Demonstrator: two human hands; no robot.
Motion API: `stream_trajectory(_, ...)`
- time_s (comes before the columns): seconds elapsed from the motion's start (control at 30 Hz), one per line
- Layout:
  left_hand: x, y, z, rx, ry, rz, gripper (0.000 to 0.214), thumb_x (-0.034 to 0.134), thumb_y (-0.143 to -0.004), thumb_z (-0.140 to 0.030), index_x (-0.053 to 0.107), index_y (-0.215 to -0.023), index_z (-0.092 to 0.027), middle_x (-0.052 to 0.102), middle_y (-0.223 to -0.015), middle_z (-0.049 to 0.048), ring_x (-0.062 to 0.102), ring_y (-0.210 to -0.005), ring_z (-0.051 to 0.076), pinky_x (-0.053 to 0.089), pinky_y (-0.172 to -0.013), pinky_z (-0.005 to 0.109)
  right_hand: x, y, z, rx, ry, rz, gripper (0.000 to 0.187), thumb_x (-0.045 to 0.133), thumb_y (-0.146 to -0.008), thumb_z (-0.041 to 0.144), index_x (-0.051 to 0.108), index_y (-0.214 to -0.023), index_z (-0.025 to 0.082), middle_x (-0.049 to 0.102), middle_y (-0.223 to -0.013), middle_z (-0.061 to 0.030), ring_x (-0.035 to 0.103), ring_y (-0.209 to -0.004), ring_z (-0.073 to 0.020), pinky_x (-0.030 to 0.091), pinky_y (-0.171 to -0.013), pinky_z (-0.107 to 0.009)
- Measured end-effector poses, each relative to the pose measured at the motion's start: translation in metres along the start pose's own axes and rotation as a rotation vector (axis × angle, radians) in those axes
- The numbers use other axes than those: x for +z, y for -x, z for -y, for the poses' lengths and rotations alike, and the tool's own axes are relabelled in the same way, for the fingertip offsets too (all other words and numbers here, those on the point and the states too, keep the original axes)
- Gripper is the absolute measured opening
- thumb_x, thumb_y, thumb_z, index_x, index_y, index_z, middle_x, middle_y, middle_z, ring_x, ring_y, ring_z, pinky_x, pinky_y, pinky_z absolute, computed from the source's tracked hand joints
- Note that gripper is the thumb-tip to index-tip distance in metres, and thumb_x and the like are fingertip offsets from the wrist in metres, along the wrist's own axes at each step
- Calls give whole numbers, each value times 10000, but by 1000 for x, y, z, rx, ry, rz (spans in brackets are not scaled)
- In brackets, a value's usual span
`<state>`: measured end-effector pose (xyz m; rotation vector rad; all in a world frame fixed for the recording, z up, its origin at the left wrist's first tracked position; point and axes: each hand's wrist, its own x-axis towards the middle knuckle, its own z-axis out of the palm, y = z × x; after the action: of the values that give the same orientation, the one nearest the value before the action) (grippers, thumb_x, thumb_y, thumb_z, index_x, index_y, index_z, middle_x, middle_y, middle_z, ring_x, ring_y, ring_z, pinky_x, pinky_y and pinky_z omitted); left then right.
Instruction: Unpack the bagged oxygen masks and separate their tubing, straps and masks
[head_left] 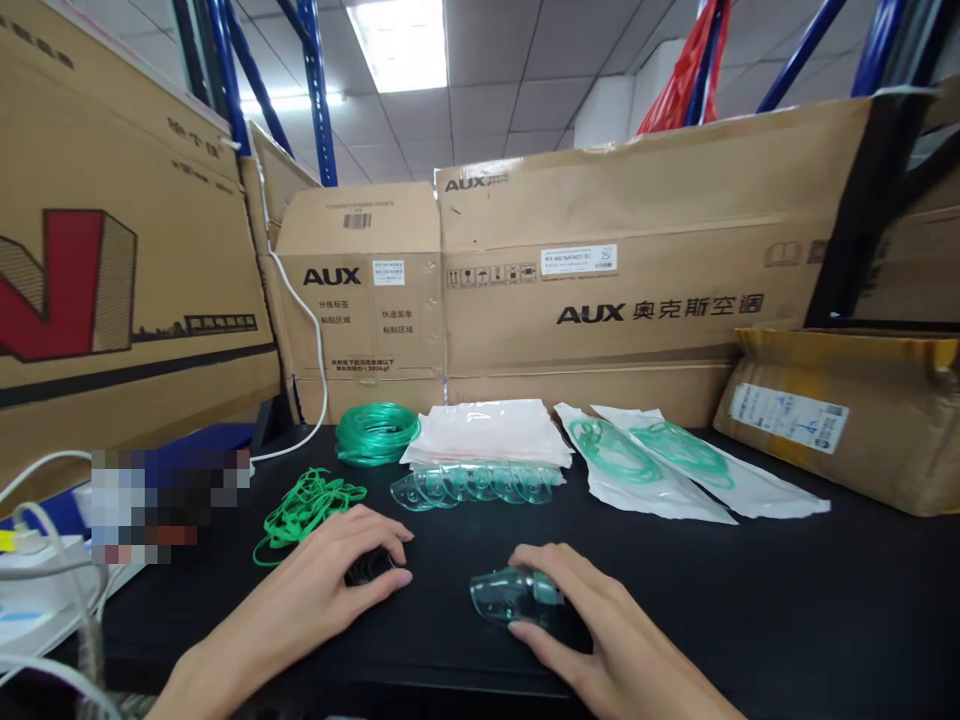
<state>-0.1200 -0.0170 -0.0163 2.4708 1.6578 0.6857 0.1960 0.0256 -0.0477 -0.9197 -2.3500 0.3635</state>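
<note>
Evidently, a transparent, green-tinted, cup-shaped plastic mask (496, 598) is held low over the black, flat tabletop (787, 600) near its front edge, clamped between the thumb and fingers of the right hand (574, 610). It is gripped from the right, presumably so that its narrow end is left uncovered, pointing toward the other hand; whether the tabletop is touched by it cannot be told. By the left hand (337, 565), a dark, glossy, ridged object (369, 567) is partly covered; thumb and fingertips are curled around it and stand apart, but whether it is gripped cannot be made out.

Supplies seem to be grouped by kind so that each can be reached without searching. A loose tangle of flat green elastic straps (311, 508) is laid just beyond the left hand, and behind it a neat round coil of glossy green tubing (375, 435) is set. An overlapping row of transparent green plastic masks (480, 485) is lined up before a pile of flat white pouches (487, 435). To the right, two white pouches with green tubing (660, 465) are laid apart from that pile, probably to avoid mixing.
</note>
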Motion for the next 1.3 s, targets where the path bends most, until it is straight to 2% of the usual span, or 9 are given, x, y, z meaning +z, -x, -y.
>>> stream_trajectory(0.17,1,7,15,2,-14,-28,361,580,-953,-509,634,-1258,-325,668,-1246,34,607,-1170,245,477,-1039,400,0,1,0,-6,-18,-36,426,636,-925,373,568,-1341,317,659,-1280,-58,617,-1214,-268,488,-1077,-455)
stream_trajectory(0.4,-4,11,4,-11,-29,-60,349,571,-964,-485,636,-1280,-352,677,-1256,24,619,-1171,247,487,-1042,411,-1,1,3,-9,-38,-50,432,653,-913,387,574,-1335,341,671,-1257,-57,629,-1189,-288,511,-1049,-474)
stream_trajectory(0.57,-5,14,13,-21,-77,-76,336,592,-948,-491,663,-1247,-357,696,-1236,12,637,-1159,245,510,-1029,398,-5,-1,9,-8,-41,-49,418,658,-908,364,595,-1319,322,682,-1238,-64,644,-1166,-283,534,-1022,-457)
stream_trajectory(0.77,-5,15,15,13,-77,-87,353,606,-940,-474,649,-1272,-364,660,-1310,2,623,-1199,241,499,-1062,394,-4,4,14,45,-23,-10,496,677,-894,458,562,-1355,315,629,-1342,-64,578,-1265,-301,450,-1108,-503)
stream_trajectory(0.87,-7,-4,-7,80,-55,-67,357,576,-965,-462,623,-1302,-355,642,-1327,15,604,-1212,235,490,-1064,396,-15,-3,15,8,-63,-29,379,618,-948,433,596,-1295,283,652,-1293,-64,607,-1216,-256,471,-1082,-438)
stream_trajectory(0.93,-9,-27,-26,149,-42,-54,329,548,-984,-456,630,-1281,-338,642,-1313,19,591,-1219,224,472,-1075,394,-34,-18,14,-18,-95,-99,298,619,-950,393,629,-1216,260,692,-1191,-54,650,-1114,-227,514,-998,-378)
stream_trajectory(1.03,-10,-72,-50,272,-54,-74,313,564,-980,-449,644,-1237,-290,641,-1308,30,561,-1248,228,427,-1103,408,-70,-52,3,-34,-92,-263,261,657,-907,418,659,-1097,239,713,-1121,-58,658,-1048,-236,503,-957,-382)
stream_trajectory(1.17,0,-126,-60,337,-76,-119,318,543,-997,-404,629,-1248,-229,652,-1271,72,572,-1220,249,433,-1063,424,-99,-92,-27,10,-55,-150,294,663,-873,430,670,-1098,240,697,-1195,-56,631,-1112,-243,466,-977,-396)
stream_trajectory(1.3,21,-151,-51,347,-79,-116,283,543,-1000,-383,647,-1189,-201,669,-1202,86,582,-1193,260,447,-1033,417,-97,-102,-56,57,-70,-56,327,639,-865,469,667,-1057,207,711,-1138,-81,657,-1052,-237,504,-903,-372)
